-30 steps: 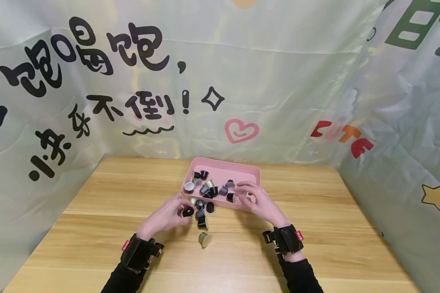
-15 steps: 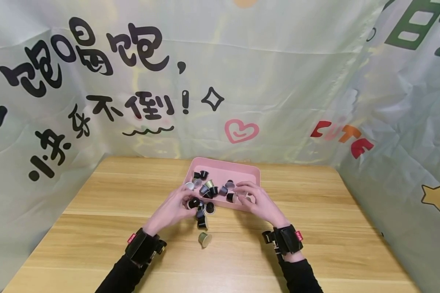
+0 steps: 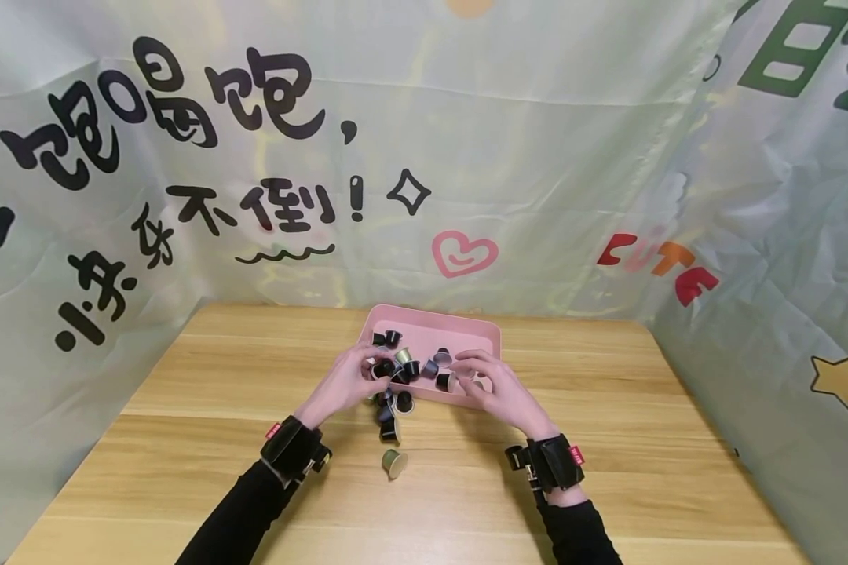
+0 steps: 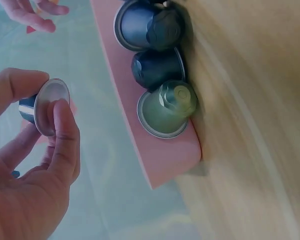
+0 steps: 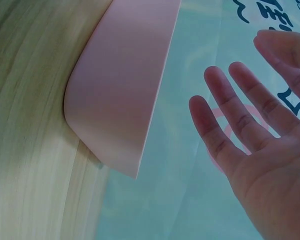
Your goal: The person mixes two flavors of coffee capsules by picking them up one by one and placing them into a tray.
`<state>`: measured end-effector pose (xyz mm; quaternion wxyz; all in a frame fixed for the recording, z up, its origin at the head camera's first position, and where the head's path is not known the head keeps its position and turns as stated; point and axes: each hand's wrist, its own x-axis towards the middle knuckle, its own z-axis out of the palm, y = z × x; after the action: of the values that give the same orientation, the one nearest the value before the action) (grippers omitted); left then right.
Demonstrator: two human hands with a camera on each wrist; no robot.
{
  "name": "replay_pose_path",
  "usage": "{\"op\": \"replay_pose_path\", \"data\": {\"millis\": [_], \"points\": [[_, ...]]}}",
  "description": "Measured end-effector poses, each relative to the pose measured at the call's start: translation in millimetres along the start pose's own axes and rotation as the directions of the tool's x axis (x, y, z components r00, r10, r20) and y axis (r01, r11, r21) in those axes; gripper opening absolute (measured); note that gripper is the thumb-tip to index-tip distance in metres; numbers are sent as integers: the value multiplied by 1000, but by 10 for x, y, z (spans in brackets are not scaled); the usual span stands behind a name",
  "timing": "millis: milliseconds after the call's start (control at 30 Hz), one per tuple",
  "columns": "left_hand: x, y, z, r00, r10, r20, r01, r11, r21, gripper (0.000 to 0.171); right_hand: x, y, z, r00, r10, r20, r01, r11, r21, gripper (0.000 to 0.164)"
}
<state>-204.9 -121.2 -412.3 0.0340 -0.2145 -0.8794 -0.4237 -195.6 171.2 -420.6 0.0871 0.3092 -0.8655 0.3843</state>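
My left hand (image 3: 348, 380) pinches a dark coffee capsule (image 4: 52, 107) with a silver foil lid, thumb on one side and fingers on the other. In the head view it is over the left front of a pink tray (image 3: 452, 322), in which several capsules lie, such as a black one (image 3: 446, 381) and a blue one (image 3: 429, 368). My right hand (image 3: 498, 388) hovers over the tray's right end. In the right wrist view its fingers are spread and relaxed, holding nothing.
Against the tray's front wall stand several loose capsules, among them a pale green one (image 4: 178, 98) and a black one (image 3: 404, 402). Closer to me, a gold-green capsule (image 3: 394, 463) lies alone on the wooden table (image 3: 254, 502). A printed cloth (image 3: 537, 173) hangs behind.
My left hand has carried the dark capsule up and to the right, from the table in front of the tray to over its left part. The right hand has stayed in place.
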Motion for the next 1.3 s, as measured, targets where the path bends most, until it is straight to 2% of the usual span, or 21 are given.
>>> {"op": "replay_pose_path", "data": {"millis": [233,433,633,767,1000,1100,1300], "points": [[196,1,26,1000,-17,4,17,999,38,40,1,-7,-6,1000,13,5,-13,1000,0,26],[318,17,85,1000,1,-17,1,993,119,41,-3,-12,-3,1000,7,0,-7,1000,-12,27],[426,5,176,999,30,-26,-26,987,161,37,-4,-14,6,1000,5,5,-5,1000,-8,27],[485,-14,219,999,26,-20,-22,982,188,37,-5,-18,6,1000,3,3,-3,1000,-9,28],[598,-85,263,997,69,-29,-59,961,270,35,-6,-14,6,1000,2,5,-2,1000,-8,28],[631,-89,265,998,64,-28,-54,958,283,34,-8,-11,4,1000,2,3,-2,1000,-7,27],[703,-57,270,1000,14,-19,-8,964,267,35,-7,11,7,1000,-3,-5,3,1000,-19,27]]}}
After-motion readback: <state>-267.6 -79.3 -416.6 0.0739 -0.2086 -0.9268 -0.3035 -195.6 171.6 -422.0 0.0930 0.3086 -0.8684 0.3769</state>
